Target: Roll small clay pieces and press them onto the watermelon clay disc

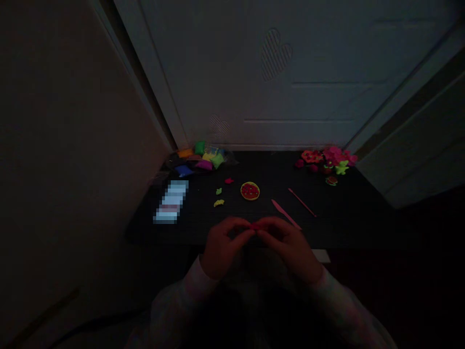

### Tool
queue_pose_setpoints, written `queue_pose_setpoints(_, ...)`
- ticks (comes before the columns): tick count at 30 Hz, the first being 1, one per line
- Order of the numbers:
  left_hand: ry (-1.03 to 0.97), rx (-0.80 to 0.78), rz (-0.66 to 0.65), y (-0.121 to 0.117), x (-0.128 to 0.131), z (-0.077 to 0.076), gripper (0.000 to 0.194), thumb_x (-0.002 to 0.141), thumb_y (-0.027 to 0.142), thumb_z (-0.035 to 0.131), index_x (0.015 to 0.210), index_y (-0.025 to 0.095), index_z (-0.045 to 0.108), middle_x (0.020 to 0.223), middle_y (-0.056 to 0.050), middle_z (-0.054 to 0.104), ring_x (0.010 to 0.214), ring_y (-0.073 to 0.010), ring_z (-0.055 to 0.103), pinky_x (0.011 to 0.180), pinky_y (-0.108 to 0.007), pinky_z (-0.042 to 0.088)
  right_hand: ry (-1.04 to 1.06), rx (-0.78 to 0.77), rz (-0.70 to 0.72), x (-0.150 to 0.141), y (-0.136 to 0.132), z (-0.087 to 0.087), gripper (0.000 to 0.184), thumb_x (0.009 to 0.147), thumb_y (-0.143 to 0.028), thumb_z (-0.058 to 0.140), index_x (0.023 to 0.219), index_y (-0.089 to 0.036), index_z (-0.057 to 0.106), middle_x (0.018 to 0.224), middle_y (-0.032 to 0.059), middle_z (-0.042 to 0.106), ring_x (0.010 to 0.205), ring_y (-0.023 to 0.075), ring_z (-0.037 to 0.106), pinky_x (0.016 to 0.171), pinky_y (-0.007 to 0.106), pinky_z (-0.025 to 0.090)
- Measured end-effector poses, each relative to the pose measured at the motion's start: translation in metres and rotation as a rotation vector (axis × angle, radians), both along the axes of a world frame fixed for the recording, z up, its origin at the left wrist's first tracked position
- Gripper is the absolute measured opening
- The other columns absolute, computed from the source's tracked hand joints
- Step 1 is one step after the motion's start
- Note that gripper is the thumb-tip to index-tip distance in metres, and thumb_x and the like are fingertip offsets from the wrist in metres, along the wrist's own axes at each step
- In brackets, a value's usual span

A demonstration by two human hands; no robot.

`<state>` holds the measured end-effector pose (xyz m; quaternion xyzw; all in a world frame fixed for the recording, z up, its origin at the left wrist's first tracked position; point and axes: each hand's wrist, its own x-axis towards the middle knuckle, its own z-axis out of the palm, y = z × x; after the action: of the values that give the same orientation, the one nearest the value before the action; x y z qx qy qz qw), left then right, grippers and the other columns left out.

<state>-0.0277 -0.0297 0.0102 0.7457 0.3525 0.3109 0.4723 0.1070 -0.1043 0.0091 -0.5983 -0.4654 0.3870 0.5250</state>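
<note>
Between the fingertips of my left hand (227, 243) and my right hand (288, 246) is a small piece of red modelling clay (255, 226), pinched from both sides above the table's near edge. Just beyond lies a round clay pizza (250, 191) with a yellow rim and red top. To its left are a red clay lump (228, 181), a small green clay piece (218, 191) and a yellow clay piece (219, 203). A pink plastic knife (286, 214) lies close to my right hand, with a thin pink stick tool (302, 202) beyond it.
The dark table (276, 169) stands against a white door (218, 72). Coloured clay packets (203, 160) sit at the back left, near a lit, blurred phone (171, 201). At the back right are pink clay shapes (336, 155), a yellow-green bear figure (342, 167) and a small burger-like piece (331, 180).
</note>
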Motion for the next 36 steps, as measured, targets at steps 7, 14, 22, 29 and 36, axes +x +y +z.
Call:
queue_pose_setpoints(7, -0.237, -0.073, -0.037, -0.004, -0.002, -0.003, 0.008, 0.066, 0.015, 0.062, 0.074, 0.018, 0.062, 0.078, -0.001, 0.064, 0.073, -0.0132, 0.059, 0.069, -0.024, 0.047, -0.051, 0.041, -0.038, -0.005, -0.006, 0.009, 0.013, 0.073, -0.028, 0.056, 0.082, -0.020, 0.059, 0.079, 0.0005, 0.063, 0.075, 0.0128, 0.058, 0.067, 0.024, 0.045)
queue_pose_setpoints(14, -0.403, 0.025, -0.076, -0.007, -0.003, 0.002, 0.010, 0.063, 0.013, 0.066, 0.071, 0.019, 0.063, 0.078, -0.002, 0.064, 0.075, -0.0133, 0.058, 0.067, -0.024, 0.046, -0.118, 0.154, -0.030, -0.011, -0.012, 0.014, 0.006, 0.074, -0.023, 0.055, 0.079, -0.022, 0.059, 0.079, -0.0014, 0.063, 0.074, 0.0111, 0.058, 0.067, 0.021, 0.045)
queue_pose_setpoints(22, -0.435, 0.106, -0.182, -0.008, -0.008, 0.005, 0.021, 0.062, 0.009, 0.066, 0.078, 0.021, 0.064, 0.076, 0.000, 0.064, 0.073, -0.0121, 0.058, 0.067, -0.023, 0.046, -0.200, 0.236, -0.022, -0.011, -0.018, 0.016, 0.007, 0.074, -0.021, 0.056, 0.080, -0.023, 0.058, 0.076, -0.0027, 0.062, 0.072, 0.0101, 0.056, 0.065, 0.020, 0.045)
queue_pose_setpoints(29, -0.509, 0.113, -0.270, -0.009, -0.011, 0.013, 0.022, 0.065, 0.005, 0.063, 0.080, 0.021, 0.064, 0.074, 0.000, 0.065, 0.072, -0.0120, 0.058, 0.066, -0.024, 0.046, -0.267, 0.333, 0.003, -0.012, -0.022, 0.021, 0.011, 0.075, -0.016, 0.055, 0.083, -0.023, 0.056, 0.078, -0.0017, 0.062, 0.073, 0.0105, 0.057, 0.065, 0.021, 0.045)
queue_pose_setpoints(36, -0.586, 0.061, -0.282, -0.012, -0.011, 0.013, 0.022, 0.064, 0.004, 0.064, 0.078, 0.021, 0.064, 0.072, 0.000, 0.065, 0.070, -0.0118, 0.056, 0.064, -0.024, 0.045, -0.293, 0.390, 0.015, -0.016, -0.026, 0.024, 0.014, 0.075, -0.014, 0.055, 0.086, -0.024, 0.056, 0.078, -0.0002, 0.061, 0.074, 0.0121, 0.057, 0.064, 0.024, 0.046)
